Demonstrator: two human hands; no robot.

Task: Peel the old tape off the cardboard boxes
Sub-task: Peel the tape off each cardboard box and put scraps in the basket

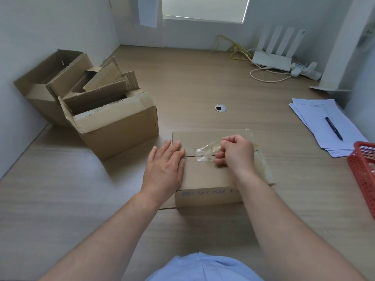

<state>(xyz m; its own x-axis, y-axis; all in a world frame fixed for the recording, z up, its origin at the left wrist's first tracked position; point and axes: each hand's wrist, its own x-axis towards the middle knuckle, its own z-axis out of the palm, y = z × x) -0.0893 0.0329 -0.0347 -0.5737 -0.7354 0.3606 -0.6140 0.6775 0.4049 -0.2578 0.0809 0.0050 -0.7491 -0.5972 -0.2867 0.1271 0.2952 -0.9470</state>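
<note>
Closed cardboard box sits on the wooden surface, directly in front of the person. Left hand lies flat and open, palm down on the box's left top edge, gripping nothing. Right hand is curled, fingers pinched on a crinkled strip of clear tape lifted partly off the centre seam; the rest of the strip adheres along the seam. Two open boxes with loose cardboard scraps stand well apart at far left. Papers with a pen lie right, near a red basket.
</note>
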